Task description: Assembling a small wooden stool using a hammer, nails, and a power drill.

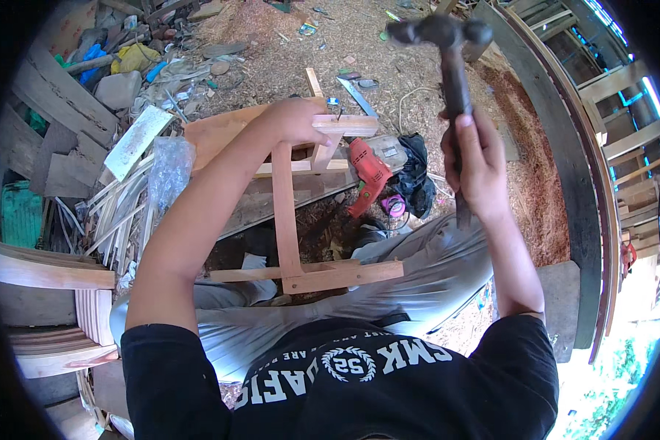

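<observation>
Raised at the upper right is a ball-peen hammer (456, 81), its dark handle wrapped by the fingers of my right hand (478, 163). The hammer head is well above and to the right of a light wooden frame (286, 213). This frame stands between my legs, with one crosspiece near my lap. My left hand (298, 122) closes over its far end, beside a short wooden rail (356, 125). A thin dark piece stands up from that end; I cannot tell if it is a nail. The fingertips of my left hand are partly hidden.
A red power drill (370, 174) lies right of the frame, near a pink round object (393, 206) and a black plastic bag (416, 172). Wood strips (125, 213) and a clear plastic bag (171, 172) lie left. A long dark board (565, 147) runs along the right.
</observation>
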Available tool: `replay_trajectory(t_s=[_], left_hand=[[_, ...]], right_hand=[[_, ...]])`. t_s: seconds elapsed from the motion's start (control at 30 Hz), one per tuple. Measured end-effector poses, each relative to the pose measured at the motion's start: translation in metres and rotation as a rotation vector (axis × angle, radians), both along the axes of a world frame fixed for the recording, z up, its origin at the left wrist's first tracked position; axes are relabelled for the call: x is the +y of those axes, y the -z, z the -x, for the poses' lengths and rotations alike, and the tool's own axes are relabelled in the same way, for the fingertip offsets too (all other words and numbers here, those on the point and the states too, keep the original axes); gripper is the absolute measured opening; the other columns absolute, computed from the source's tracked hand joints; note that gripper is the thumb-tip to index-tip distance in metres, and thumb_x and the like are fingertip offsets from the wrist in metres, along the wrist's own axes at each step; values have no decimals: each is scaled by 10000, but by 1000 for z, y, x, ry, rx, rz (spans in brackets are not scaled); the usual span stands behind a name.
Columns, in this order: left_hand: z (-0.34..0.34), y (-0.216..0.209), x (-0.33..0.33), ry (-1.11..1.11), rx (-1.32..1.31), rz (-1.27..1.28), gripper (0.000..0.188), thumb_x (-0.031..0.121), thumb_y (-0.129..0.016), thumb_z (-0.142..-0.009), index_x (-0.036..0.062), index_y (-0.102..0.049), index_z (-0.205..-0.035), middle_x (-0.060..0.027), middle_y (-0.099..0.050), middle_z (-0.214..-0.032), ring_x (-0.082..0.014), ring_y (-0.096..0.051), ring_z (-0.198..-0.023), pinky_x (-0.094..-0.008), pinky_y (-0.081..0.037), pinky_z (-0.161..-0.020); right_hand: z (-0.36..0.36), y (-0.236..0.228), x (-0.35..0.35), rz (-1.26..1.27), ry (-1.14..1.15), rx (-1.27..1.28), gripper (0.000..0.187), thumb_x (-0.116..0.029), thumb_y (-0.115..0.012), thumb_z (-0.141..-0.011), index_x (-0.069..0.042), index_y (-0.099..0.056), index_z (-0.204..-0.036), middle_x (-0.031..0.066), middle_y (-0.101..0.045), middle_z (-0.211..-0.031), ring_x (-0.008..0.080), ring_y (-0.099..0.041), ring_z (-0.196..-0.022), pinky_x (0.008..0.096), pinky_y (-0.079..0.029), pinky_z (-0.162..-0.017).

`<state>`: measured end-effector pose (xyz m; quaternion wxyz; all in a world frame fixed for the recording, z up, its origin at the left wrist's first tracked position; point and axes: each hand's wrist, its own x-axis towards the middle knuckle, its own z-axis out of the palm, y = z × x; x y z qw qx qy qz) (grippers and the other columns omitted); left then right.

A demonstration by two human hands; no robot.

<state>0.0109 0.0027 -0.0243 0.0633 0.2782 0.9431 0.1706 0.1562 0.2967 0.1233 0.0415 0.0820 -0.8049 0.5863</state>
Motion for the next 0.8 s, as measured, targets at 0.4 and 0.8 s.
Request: replay_trajectory(t_s=[0.4, 0.8], left_hand=[[5, -8, 6, 13, -122, -33, 549, 566, -795, -808, 57, -792, -1014, -198, -770, -944, -367, -741, -905, -468, -562, -831], [5, -10, 6, -35, -272, -33, 414, 455, -803, -863, 57, -792, -975, -86, -781, -828, -211, -751, -726, -368, -574, -706]], right_hand=[[19, 62, -7, -521, -131, 104, 362, -321, -585, -1092, 28, -620, -1007, 205, -571, -662, 289, -554, -572, 447, -455, -588], [15, 57, -15, -597, -40, 312, 300, -266, -571, -1083, 20, -568, -993, 271, -638, -726, 469, -648, -656, 513, -483, -609]])
